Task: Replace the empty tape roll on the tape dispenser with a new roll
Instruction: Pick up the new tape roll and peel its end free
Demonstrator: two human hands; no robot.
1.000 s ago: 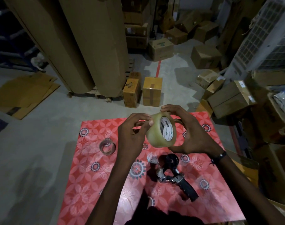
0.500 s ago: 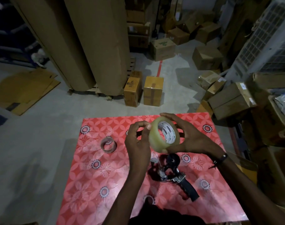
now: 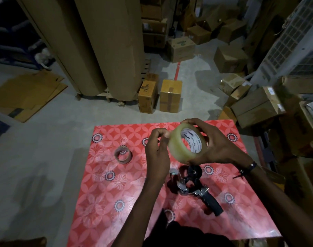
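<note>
Paper rolls: two tall brown rolls stand on the floor, well beyond the grip and off to its left.
Cardboard boxes: a pair sits on the concrete just past the far table edge; many more are heaped beyond and to the right of the grip.
Table: covered in a red flowered sheet; the grip hangs above its far half.
Tape dispenser: lies on its side on the table straight below the grip, black handle pointing toward the person and to the right, its round hub bare.
New tape roll: clear, full roll with a white printed core, held up off the table and tilted so the core opening faces the camera.
Right hand: fingers curl over the top of the new tape roll and the thumb comes under it, clamped around the roll's right side.
Left hand: thumb and forefinger are pinched together at the roll's left rim, touching it; whether a tape end sits between them is too dim to tell.
Empty core: a thin brownish ring lying flat on the table, to the left of the grip and a little lower, apart from both hands.
</note>
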